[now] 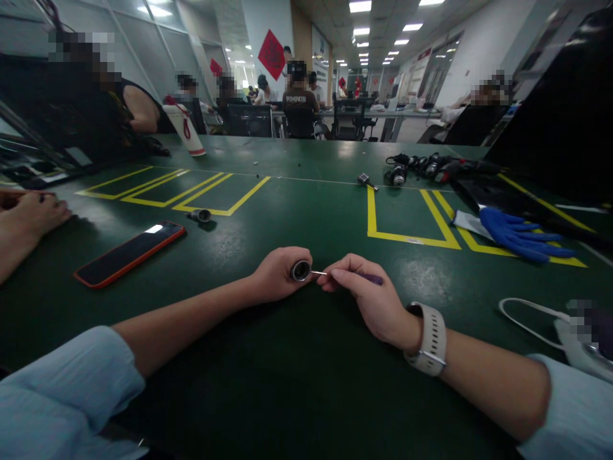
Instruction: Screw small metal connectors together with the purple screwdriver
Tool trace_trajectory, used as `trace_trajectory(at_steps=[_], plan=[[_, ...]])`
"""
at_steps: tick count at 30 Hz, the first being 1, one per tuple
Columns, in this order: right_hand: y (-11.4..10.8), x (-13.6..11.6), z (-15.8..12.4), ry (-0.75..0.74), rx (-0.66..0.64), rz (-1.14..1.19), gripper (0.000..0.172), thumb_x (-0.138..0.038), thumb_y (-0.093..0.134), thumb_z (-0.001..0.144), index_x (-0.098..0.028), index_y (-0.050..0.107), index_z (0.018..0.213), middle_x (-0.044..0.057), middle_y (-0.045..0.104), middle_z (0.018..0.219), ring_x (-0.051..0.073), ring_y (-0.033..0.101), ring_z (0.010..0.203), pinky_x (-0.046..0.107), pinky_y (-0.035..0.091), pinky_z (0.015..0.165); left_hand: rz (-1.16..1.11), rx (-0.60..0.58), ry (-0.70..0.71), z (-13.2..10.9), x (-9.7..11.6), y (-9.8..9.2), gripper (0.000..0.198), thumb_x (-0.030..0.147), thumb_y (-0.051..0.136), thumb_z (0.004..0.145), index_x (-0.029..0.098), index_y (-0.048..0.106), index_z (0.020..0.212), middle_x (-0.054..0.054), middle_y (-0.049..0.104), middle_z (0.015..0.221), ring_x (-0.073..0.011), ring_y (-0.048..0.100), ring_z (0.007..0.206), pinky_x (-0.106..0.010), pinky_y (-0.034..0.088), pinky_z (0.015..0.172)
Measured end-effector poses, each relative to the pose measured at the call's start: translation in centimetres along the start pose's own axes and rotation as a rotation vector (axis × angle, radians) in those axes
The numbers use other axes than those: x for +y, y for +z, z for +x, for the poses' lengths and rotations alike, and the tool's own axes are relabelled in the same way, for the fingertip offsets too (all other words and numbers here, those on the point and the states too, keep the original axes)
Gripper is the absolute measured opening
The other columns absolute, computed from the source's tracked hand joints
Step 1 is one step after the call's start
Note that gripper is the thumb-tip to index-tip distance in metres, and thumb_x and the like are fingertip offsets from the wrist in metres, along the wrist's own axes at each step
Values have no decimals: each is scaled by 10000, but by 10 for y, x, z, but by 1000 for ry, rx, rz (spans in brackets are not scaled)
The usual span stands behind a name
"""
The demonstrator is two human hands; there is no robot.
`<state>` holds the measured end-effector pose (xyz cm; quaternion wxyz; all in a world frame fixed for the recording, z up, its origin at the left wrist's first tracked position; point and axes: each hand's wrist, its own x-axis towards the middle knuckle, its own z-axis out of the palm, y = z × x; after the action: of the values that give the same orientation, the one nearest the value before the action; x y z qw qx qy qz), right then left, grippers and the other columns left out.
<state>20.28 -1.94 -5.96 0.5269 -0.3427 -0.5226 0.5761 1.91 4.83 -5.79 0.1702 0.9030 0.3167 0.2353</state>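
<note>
My left hand (274,273) rests on the green table (306,211) with its fingers wrapped round a small dark metal cylinder (301,270), whose round open end faces me. My right hand (366,294), with a white watch on the wrist, pinches a thin purple-handled screwdriver (364,276). The tool's metal tip reaches to the cylinder's rim. Both forearms lie flat on the table, in light blue sleeves.
A phone in a red case (129,253) lies to the left, a similar loose cylinder (201,215) beyond it. Another person's hand (33,214) rests at far left. A blue glove (522,234), several dark parts (421,167), a white cup (184,130) and yellow floor-tape boxes (407,223) lie further back.
</note>
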Motion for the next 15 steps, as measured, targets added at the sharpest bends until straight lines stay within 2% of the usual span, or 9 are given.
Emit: trace_trajectory(at_steps=[3,5,10,13,15], plan=[[0,2,2,78,12,137,83,-206,593,801,-164,635,742,22,668,747,142,619,725,326,485,739,-28,26,13,0,1,-1,179,252,533,767,166,456,629,22,479,586,-98,439,527,-217,325,508],[0,2,2,73,7,153,82,-209,586,810,-168,632,757,23,671,763,143,619,733,332,486,751,-36,32,11,0,2,-1,170,242,530,765,166,457,631,24,478,586,-97,438,527,-216,327,509],[1,-3,-3,-65,9,-99,94,-220,564,835,-181,637,789,23,652,814,156,608,796,345,473,779,33,54,-43,0,-1,1,150,224,555,746,164,468,638,29,478,584,-101,447,536,-217,318,513],[2,-7,-5,-81,8,-240,102,-219,557,836,-187,640,787,26,645,822,162,601,802,352,469,773,94,64,-92,0,-2,3,183,254,571,750,167,464,629,34,469,572,-103,437,530,-218,302,503],[2,-6,-5,-69,-12,-233,100,-219,558,833,-191,641,785,24,646,819,163,603,809,355,471,773,112,55,-102,0,-3,3,193,265,575,753,168,465,627,34,469,571,-104,434,526,-219,296,497]])
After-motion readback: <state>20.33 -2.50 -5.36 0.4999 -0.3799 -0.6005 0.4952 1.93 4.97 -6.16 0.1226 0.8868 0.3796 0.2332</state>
